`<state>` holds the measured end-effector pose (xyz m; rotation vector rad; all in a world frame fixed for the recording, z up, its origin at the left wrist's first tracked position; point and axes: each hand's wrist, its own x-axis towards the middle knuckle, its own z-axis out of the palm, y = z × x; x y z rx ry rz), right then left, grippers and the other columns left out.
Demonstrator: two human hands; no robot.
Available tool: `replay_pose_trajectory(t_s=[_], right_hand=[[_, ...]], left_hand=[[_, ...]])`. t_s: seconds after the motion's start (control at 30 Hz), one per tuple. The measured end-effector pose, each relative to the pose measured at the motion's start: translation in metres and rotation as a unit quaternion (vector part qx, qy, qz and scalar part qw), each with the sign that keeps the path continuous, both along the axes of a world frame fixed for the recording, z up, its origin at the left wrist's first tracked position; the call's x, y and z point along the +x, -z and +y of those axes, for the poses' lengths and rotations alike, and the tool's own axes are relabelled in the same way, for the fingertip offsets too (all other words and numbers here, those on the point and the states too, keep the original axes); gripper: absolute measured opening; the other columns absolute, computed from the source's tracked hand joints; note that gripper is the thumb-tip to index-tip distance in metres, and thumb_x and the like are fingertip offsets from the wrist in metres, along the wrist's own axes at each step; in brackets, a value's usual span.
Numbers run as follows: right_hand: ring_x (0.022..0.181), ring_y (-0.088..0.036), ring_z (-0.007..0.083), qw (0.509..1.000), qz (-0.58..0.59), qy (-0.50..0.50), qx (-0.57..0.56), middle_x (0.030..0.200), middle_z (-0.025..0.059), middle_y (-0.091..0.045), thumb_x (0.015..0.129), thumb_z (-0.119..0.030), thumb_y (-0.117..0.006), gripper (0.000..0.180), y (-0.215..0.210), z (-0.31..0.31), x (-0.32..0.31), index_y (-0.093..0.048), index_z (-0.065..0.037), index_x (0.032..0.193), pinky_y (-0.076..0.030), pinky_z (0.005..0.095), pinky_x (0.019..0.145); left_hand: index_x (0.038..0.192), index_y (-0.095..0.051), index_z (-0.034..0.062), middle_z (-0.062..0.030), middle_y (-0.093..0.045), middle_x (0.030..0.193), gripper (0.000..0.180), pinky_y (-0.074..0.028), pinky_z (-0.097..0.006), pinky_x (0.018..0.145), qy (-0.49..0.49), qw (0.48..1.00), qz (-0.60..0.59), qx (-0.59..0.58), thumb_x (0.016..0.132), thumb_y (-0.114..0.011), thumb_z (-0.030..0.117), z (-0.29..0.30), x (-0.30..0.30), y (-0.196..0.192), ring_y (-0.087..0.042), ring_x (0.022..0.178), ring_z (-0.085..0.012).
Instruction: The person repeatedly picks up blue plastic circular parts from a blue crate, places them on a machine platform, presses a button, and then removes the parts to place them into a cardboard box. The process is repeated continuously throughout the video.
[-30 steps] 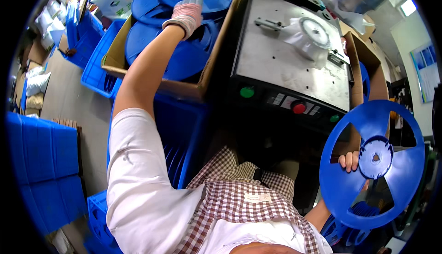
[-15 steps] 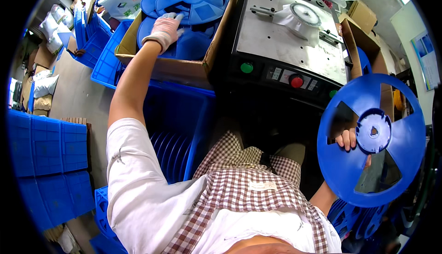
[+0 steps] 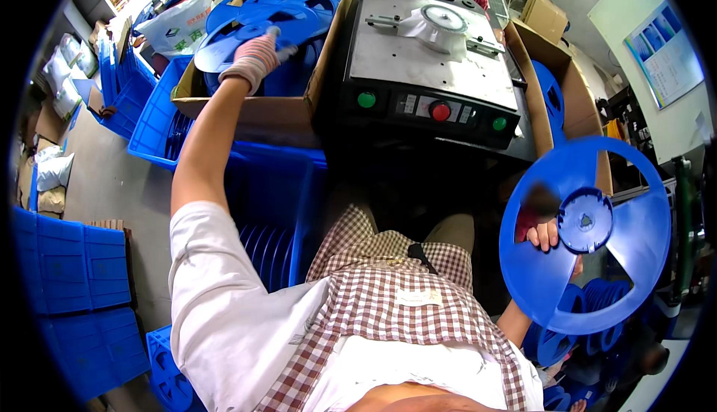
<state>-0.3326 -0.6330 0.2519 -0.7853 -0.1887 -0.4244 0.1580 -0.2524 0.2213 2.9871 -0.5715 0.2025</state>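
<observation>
My left hand (image 3: 254, 57), in a knitted work glove, reaches up into a cardboard box (image 3: 258, 117) and grips the edge of a blue plastic reel half (image 3: 224, 48) lying on a pile of blue reels (image 3: 287, 9). My right hand (image 3: 544, 233) holds a large blue reel (image 3: 586, 233) upright at my right side, fingers through one of its cut-outs beside the hub. Between the two stands a black machine (image 3: 429, 76) with a grey metal top, a round fixture, and green and red buttons on its front.
Blue plastic crates (image 3: 160, 125) stand under and left of the cardboard box, more are stacked at the lower left (image 3: 75, 292). More blue reels (image 3: 579, 322) sit low on the right. Cardboard boxes (image 3: 549, 16) and bags crowd the back.
My left hand has closed on a reel half in the box and pulled it slightly toward me. The reel in my right hand stays at my right side; my view has tilted.
</observation>
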Motion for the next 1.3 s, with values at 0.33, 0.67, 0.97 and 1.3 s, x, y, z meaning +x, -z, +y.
replay_pose_trajectory(t_s=[0.33,0.67,0.97,1.3], right_hand=[[0.087,-0.051,0.0200,0.957,0.110,-0.220,0.154,0.101,0.0125,-0.052,0.080,-0.048,-0.051,0.061,0.011,0.082,0.069,-0.048,0.006,0.110,-0.042,0.0323,0.080],[0.113,-0.051,0.0285,0.941,0.105,-0.251,0.202,0.126,0.0180,-0.049,0.080,-0.045,-0.055,0.074,0.001,0.085,0.081,-0.033,-0.001,0.134,-0.043,0.0399,0.093],[0.117,-0.049,0.0305,0.983,0.082,-0.154,0.049,0.131,0.0181,-0.047,0.078,-0.045,-0.058,0.081,-0.008,0.073,0.070,-0.026,-0.006,0.141,-0.042,0.0432,0.096],[0.123,-0.047,0.0335,0.957,0.081,-0.027,-0.278,0.135,0.0204,-0.045,0.075,-0.044,-0.060,0.089,0.014,0.087,0.093,-0.019,-0.014,0.149,-0.039,0.0470,0.102]], left_hand=[[0.121,-0.059,0.0059,-0.0088,-0.058,0.072,0.047,-0.049,-0.036,0.064,0.335,0.866,-0.234,-0.289,0.086,-0.061,0.038,0.019,-0.227,-0.093,-0.059,0.066,-0.0249],[0.121,-0.056,0.0054,-0.0130,-0.064,0.096,0.044,-0.035,-0.052,0.104,0.514,0.847,-0.056,-0.124,0.081,-0.059,0.024,-0.061,-0.292,-0.056,-0.061,0.093,-0.0298],[0.132,-0.040,-0.0056,-0.0259,-0.055,0.119,0.093,-0.045,-0.044,0.097,0.280,0.847,0.129,-0.434,0.063,-0.082,0.040,-0.147,-0.352,-0.022,-0.054,0.111,-0.0384],[0.143,-0.035,0.0081,-0.0080,-0.045,0.138,0.053,-0.045,-0.030,0.096,0.193,0.517,0.497,-0.669,0.093,-0.054,0.008,-0.110,-0.362,-0.008,-0.049,0.116,-0.0136]])
